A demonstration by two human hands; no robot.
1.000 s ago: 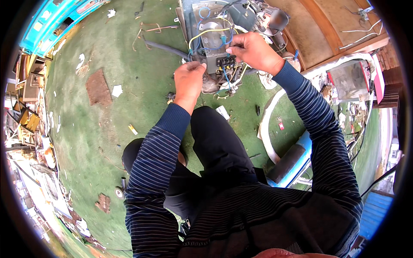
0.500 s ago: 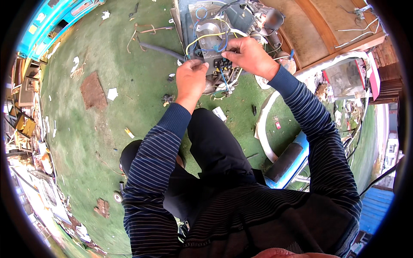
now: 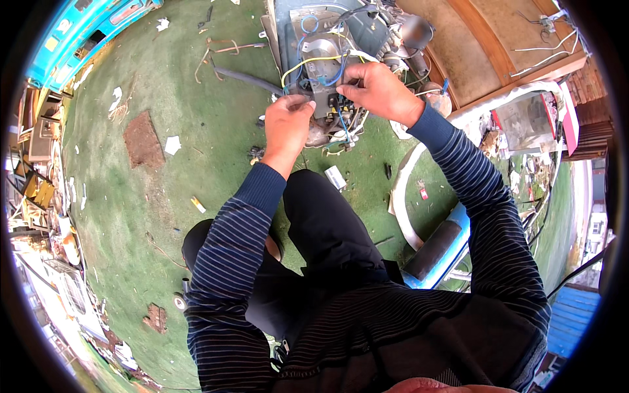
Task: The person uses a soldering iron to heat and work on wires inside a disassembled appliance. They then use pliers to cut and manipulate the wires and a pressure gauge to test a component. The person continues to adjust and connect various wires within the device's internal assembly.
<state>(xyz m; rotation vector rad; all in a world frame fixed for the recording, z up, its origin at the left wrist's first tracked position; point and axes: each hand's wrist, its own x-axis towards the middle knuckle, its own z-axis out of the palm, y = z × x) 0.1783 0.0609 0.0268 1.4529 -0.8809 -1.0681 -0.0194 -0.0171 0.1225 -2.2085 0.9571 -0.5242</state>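
Observation:
A grey metal appliance casing (image 3: 286,39) lies on the green floor ahead of me, its inside exposed with loose wiring. At its left edge my left hand (image 3: 287,128) is closed, thumb against fingers; whatever is between them is hidden. My right hand (image 3: 383,90) pinches over the wires, and what its fingertips hold cannot be made out. Blue wires (image 3: 327,82) run close to those fingertips, and a yellow wire (image 3: 314,59) arches between the hands. Just below the right fingertips sits a black terminal block (image 3: 337,103) with more wires hanging from it.
A brown wooden panel (image 3: 511,39) stands at the upper right. On the right lie a curved white tube (image 3: 401,190) and a blue-and-black cylinder (image 3: 436,242). A dark hose (image 3: 246,77) and a brown mat scrap (image 3: 143,139) lie on the left, among scattered litter.
My left hand has shifted slightly down and left, and my right hand slightly down. The blue wires between the hands lie differently. Both hands remain closed.

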